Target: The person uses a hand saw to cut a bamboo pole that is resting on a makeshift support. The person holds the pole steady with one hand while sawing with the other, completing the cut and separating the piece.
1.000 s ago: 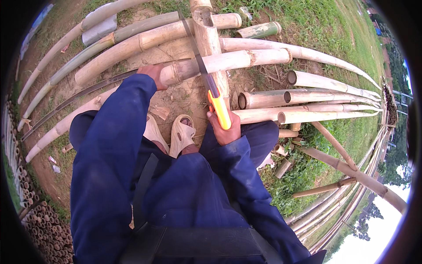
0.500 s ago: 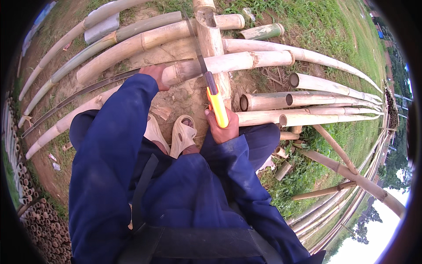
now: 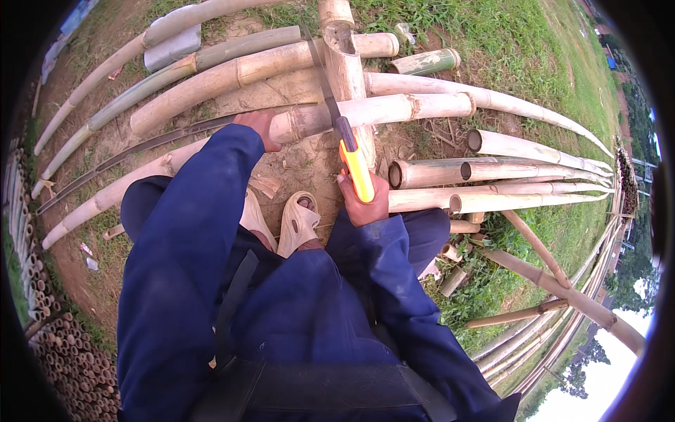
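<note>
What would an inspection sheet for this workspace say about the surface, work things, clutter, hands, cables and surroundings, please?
Surface: brown soil with grass.
Work things: a saw with yellow and orange on it crosses a bamboo piece, which lies across a notched bamboo support.
Clutter: bamboo poles on both sides; short greenish offcut.
Hands: left hand at the bamboo piece's left end, grip unclear; right hand closed around the saw.
Cables: nothing seen.
Surroundings: stacked bamboo lower left; trees far right.
</note>
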